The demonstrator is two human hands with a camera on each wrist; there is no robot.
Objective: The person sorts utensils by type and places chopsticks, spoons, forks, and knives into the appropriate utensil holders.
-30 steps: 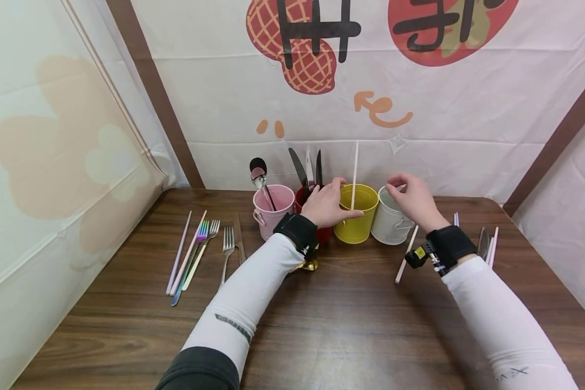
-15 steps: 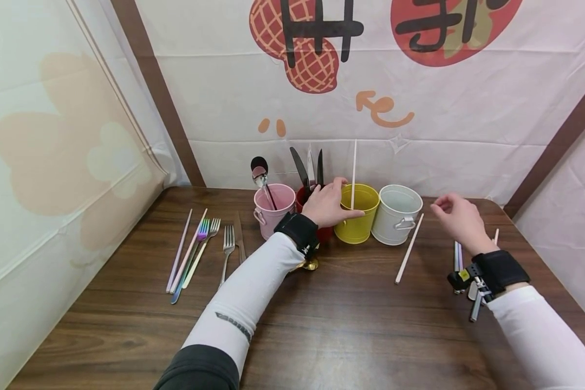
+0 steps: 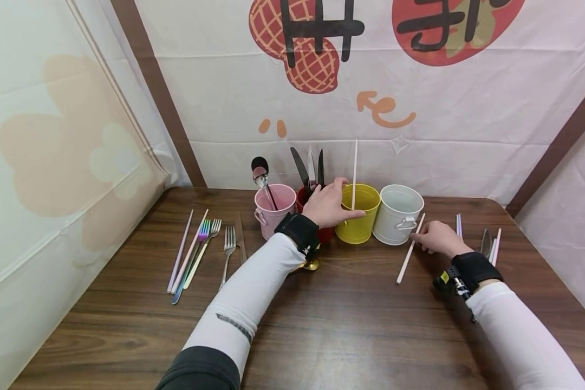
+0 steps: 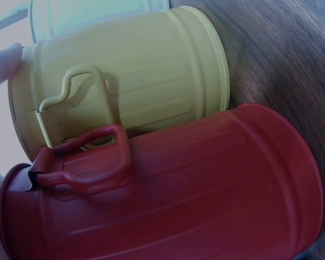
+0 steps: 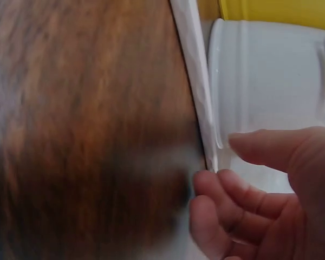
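My left hand (image 3: 326, 205) rests with spread fingers at the rim of the yellow bucket (image 3: 357, 227), over the red bucket (image 4: 195, 189). A white chopstick (image 3: 355, 168) stands upright in the yellow bucket, between the thumb and fingers but not pinched. Beside the white bucket (image 3: 392, 227), another white chopstick (image 3: 406, 262) lies on the table. My right hand (image 3: 439, 238) is at its far end. In the right wrist view, the fingertips touch or nearly touch this chopstick (image 5: 197, 76), and the thumb stays apart from them.
A pink bucket (image 3: 273, 216) holds spoons; knives (image 3: 299, 168) stand in the red one. Several forks and chopsticks (image 3: 187, 254) lie on the left of the table. A gold spoon (image 3: 312, 265) lies under my left wrist. More chopsticks (image 3: 494, 246) and a spoon (image 3: 485, 244) lie at right.
My right hand left the white bucket's rim, swung right, then came down and back left to the end of the lying chopstick. The left hand has stayed in place.
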